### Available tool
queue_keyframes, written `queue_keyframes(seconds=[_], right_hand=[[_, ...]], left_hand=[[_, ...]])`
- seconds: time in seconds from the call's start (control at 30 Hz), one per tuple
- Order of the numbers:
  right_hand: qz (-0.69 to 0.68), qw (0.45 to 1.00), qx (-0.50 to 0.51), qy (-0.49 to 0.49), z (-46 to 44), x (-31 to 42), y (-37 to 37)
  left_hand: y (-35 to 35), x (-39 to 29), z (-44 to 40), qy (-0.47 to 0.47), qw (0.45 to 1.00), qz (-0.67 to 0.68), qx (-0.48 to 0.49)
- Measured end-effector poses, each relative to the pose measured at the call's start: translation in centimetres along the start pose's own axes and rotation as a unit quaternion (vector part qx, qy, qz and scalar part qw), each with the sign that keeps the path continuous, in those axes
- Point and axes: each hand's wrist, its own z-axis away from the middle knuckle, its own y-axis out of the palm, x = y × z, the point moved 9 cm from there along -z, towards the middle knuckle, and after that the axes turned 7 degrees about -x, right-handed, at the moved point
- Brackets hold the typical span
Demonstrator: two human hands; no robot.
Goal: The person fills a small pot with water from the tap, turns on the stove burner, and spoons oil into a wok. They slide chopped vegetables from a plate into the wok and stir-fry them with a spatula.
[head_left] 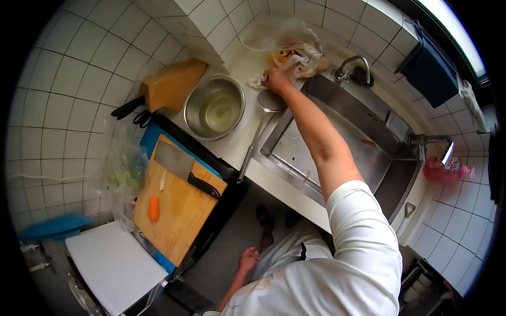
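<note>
My right hand (278, 80) reaches across to the back of the counter, fingers closed at a small crumpled white thing (257, 81) too small to name. Just behind it are clear plastic bags (303, 52) with yellow and orange contents. A round metal strainer (271, 101) with a long handle lies below this hand. My left hand (249, 259) hangs low beside my body, fingers loosely curled and apart, holding nothing visible. On the wooden cutting board (176, 231) at the left are a cleaver (176, 160), a carrot piece (153, 209) and a pale strip (162, 180).
A steel bowl (214, 108) with pale liquid stands beside a knife block (174, 84). The steel sink (337, 126), with faucets, holds small scraps. A pink bottle (445, 170) is at the right. A white surface (113, 266) sits lower left, below a plastic bag of greens (124, 174).
</note>
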Motion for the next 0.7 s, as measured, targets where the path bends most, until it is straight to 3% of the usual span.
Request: queue_keyframes(seconds=[0.1,0.27,0.4,0.6,0.67,0.7], right_hand=[[0.039,0.998,0.004,-0.043,-0.7,0.6,0.7],[0.112,0.99,0.082,-0.01,-1.5,-1.4,2.9],[0.149,0.979,0.142,-0.017,-0.9,0.4,-0.2],[0.098,0.992,0.08,0.002,0.1,2.8,-2.8],[0.065,0.998,-0.015,-0.002,0.6,4.1,-4.3],[0.061,0.998,-0.014,-0.002,0.5,3.5,-3.5]], left_hand=[[0.0,-0.3,-0.4,-0.002,1.0,-0.003,-0.014],[-0.1,-1.7,0.2,0.016,1.0,0.017,-0.011],[-0.7,-1.1,0.5,0.012,1.0,0.017,-0.017],[-0.5,-0.1,0.3,0.016,1.0,0.006,-0.003],[-0.5,0.0,0.3,0.017,1.0,0.009,-0.004],[-0.5,0.0,0.5,0.016,1.0,0.011,-0.004]])
